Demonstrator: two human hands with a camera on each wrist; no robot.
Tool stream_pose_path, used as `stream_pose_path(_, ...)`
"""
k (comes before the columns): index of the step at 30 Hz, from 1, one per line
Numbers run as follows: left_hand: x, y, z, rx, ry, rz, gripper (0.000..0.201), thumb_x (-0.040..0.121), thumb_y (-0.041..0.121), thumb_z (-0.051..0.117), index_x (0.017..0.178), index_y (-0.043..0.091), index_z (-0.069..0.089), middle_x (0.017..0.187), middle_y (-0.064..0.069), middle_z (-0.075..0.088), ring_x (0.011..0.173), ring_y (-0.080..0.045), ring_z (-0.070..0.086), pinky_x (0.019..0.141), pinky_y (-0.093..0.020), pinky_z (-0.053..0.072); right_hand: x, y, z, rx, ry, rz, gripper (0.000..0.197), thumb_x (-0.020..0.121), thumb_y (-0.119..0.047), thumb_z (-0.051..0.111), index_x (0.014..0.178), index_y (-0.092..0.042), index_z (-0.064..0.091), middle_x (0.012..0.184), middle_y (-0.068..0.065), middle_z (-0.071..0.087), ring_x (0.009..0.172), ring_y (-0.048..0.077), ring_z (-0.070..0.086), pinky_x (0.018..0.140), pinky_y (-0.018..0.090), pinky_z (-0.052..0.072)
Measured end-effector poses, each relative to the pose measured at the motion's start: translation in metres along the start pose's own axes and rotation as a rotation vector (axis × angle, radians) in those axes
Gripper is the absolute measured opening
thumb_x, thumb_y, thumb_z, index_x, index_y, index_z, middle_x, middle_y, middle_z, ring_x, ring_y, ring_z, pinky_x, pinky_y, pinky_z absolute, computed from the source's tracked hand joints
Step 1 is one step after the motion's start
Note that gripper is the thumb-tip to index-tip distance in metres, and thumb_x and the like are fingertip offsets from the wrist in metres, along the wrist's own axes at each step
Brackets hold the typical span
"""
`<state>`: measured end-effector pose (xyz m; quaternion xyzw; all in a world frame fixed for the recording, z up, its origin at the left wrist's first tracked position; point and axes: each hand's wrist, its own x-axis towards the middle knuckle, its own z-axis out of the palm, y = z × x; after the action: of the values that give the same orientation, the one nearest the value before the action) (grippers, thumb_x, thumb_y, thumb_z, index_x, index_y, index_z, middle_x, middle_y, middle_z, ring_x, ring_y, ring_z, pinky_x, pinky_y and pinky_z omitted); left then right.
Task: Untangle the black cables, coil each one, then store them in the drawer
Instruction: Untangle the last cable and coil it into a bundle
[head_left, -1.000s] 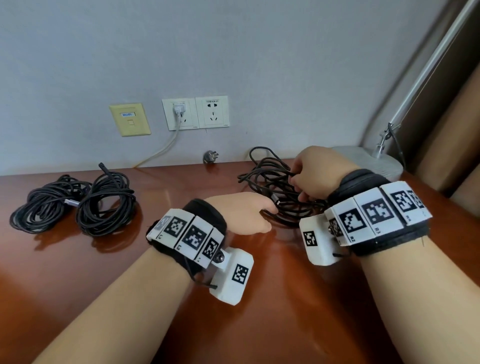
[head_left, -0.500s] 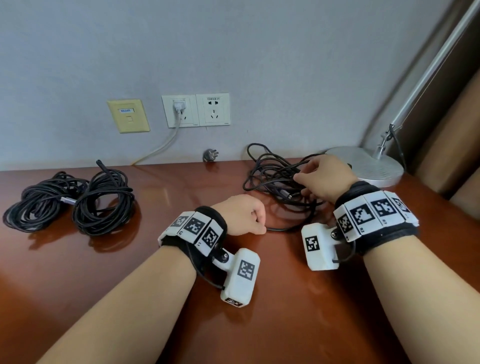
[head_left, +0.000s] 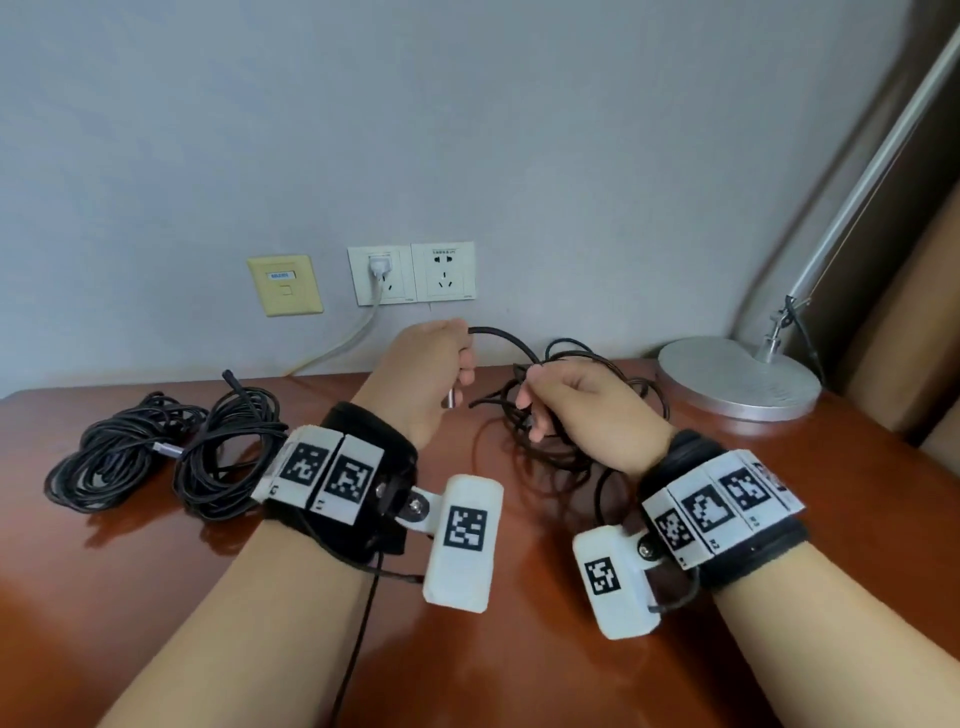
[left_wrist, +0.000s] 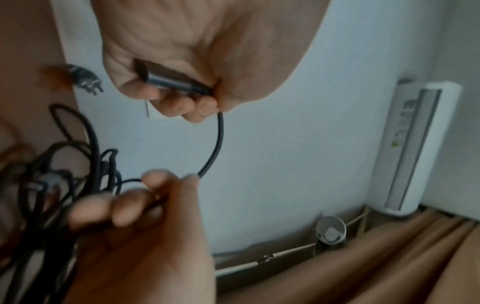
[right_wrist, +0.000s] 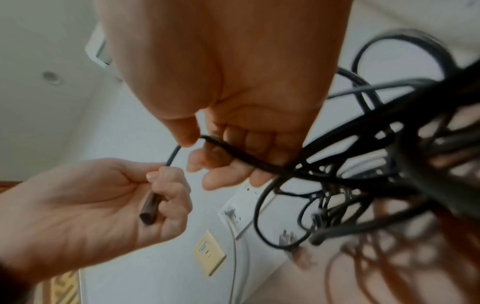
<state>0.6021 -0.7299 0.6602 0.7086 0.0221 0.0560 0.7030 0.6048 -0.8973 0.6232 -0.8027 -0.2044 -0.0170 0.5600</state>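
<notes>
A loose tangle of black cable (head_left: 566, 415) hangs between my hands above the brown desk (head_left: 519, 675). My left hand (head_left: 431, 374) is raised and grips the cable's end, with the metal plug (left_wrist: 171, 80) across its palm and the plug tip (head_left: 451, 399) poking out below the fist. A short arc of cable (left_wrist: 215, 144) runs from it to my right hand (head_left: 576, 410), which pinches the cable (right_wrist: 233, 152) between thumb and fingers while the rest of the tangle (right_wrist: 376, 164) hangs from it. Two coiled black cables (head_left: 114, 457) (head_left: 228, 457) lie at the desk's left.
A silver lamp base (head_left: 737, 379) stands at the back right, its arm (head_left: 857, 182) rising to the upper right. Wall sockets (head_left: 413, 273) with a white plug and cord, and a yellow plate (head_left: 284, 285), sit behind the hands. A loose grey plug (left_wrist: 85, 78) lies by the wall.
My left hand has lifted off the desk with the cable end and moved up towards the wall. The right hand has drawn the tangle nearer and up from the desk.
</notes>
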Motion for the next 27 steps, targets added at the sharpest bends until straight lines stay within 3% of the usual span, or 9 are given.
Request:
stream_pose_path(2, -0.001, -0.003, 0.003, -0.152, -0.003, -0.093, 0.027, 0.101, 0.017, 0.04, 0.075, 0.019, 0.045, 0.051, 0.007, 0.038, 0.044, -0.009, 0.035, 0.046, -0.021, 0.027, 0.001, 0.006, 0.011, 0.101, 0.072, 0.01, 0.033, 0.104, -0.019, 0.042, 0.079, -0.006, 0.061, 0.057, 0.006, 0.06, 0.052, 0.009, 0.059, 0.058, 0.017, 0.045)
stream_pose_path(5, -0.004, -0.022, 0.004, -0.213, -0.023, -0.204, 0.04, 0.101, 0.021, 0.037, 0.061, 0.024, 0.034, 0.047, 0.008, 0.027, 0.038, -0.01, 0.024, 0.044, -0.021, 0.017, 0.003, 0.025, 0.025, 0.2, 0.132, 0.053, 0.032, 0.102, -0.018, 0.045, 0.075, -0.013, 0.059, 0.056, 0.001, 0.063, 0.066, 0.033, 0.066, 0.065, 0.03, 0.043)
stream_pose_path(7, -0.007, -0.039, -0.003, -0.134, -0.04, -0.211, 0.044, 0.102, 0.028, 0.043, 0.059, 0.024, 0.032, 0.049, 0.005, 0.025, 0.042, -0.012, 0.023, 0.047, -0.025, 0.013, 0.003, 0.035, 0.028, 0.219, 0.13, 0.044, 0.033, 0.103, -0.017, 0.042, 0.074, -0.014, 0.058, 0.054, 0.001, 0.057, 0.055, 0.026, 0.061, 0.054, 0.031, 0.034)
stream_pose_path(9, -0.01, -0.046, -0.011, -0.042, -0.128, -0.231, 0.046, 0.101, 0.037, 0.047, 0.059, 0.021, 0.038, 0.051, 0.002, 0.033, 0.044, -0.014, 0.03, 0.048, -0.026, 0.02, 0.003, 0.037, 0.03, 0.288, 0.15, 0.013, 0.037, 0.105, -0.018, 0.037, 0.074, -0.011, 0.055, 0.048, -0.001, 0.043, 0.037, 0.013, 0.042, 0.044, 0.024, 0.026)
stream_pose_path(13, -0.015, -0.032, -0.015, 0.005, -0.358, -0.249, 0.048, 0.101, 0.043, 0.046, 0.064, 0.012, 0.052, 0.057, -0.005, 0.051, 0.047, -0.019, 0.048, 0.054, -0.028, 0.044, 0.001, 0.03, 0.027, 0.295, 0.185, -0.003, 0.038, 0.106, -0.019, 0.034, 0.073, -0.009, 0.05, 0.045, -0.01, 0.035, 0.033, 0.007, 0.031, 0.034, 0.017, 0.023)
stream_pose_path(16, -0.016, -0.024, -0.014, 0.188, -0.417, -0.244, 0.054, 0.102, 0.049, 0.039, 0.069, 0.009, 0.055, 0.059, -0.007, 0.055, 0.045, -0.017, 0.048, 0.052, -0.028, 0.045, -0.004, 0.025, 0.028, 0.23, 0.1, -0.04, 0.038, 0.105, -0.018, 0.036, 0.072, -0.009, 0.052, 0.05, -0.003, 0.037, 0.035, 0.006, 0.032, 0.036, 0.015, 0.025)
stream_pose_path(18, -0.014, -0.021, -0.017, 0.229, -0.425, -0.229, 0.048, 0.104, 0.043, 0.039, 0.066, 0.015, 0.048, 0.053, 0.0, 0.04, 0.041, -0.011, 0.031, 0.044, -0.023, 0.032, -0.005, 0.024, 0.032, 0.188, 0.044, -0.072, 0.039, 0.105, -0.017, 0.036, 0.071, -0.01, 0.053, 0.051, -0.001, 0.037, 0.034, 0.004, 0.033, 0.037, 0.013, 0.027)
stream_pose_path(21, -0.009, -0.01, -0.024, 0.013, -0.371, -0.24, 0.046, 0.104, 0.034, 0.041, 0.06, 0.022, 0.034, 0.051, 0.008, 0.022, 0.039, -0.006, 0.015, 0.04, -0.021, 0.012, -0.003, 0.028, 0.035, 0.202, 0.024, -0.077, 0.039, 0.105, -0.021, 0.037, 0.072, -0.013, 0.055, 0.052, 0.0, 0.037, 0.039, 0.008, 0.032, 0.041, 0.018, 0.027)
stream_pose_path(27, -0.002, 0.02, -0.058, -0.426, -0.143, -0.163, 0.046, 0.104, 0.032, 0.039, 0.059, 0.023, 0.033, 0.048, 0.01, 0.021, 0.032, -0.004, 0.016, 0.037, -0.021, 0.01, 0.001, 0.036, 0.014, -0.211, 0.096, -0.139, 0.031, 0.101, -0.019, 0.045, 0.073, -0.019, 0.059, 0.05, -0.015, 0.052, 0.049, 0.001, 0.046, 0.055, 0.014, 0.034)
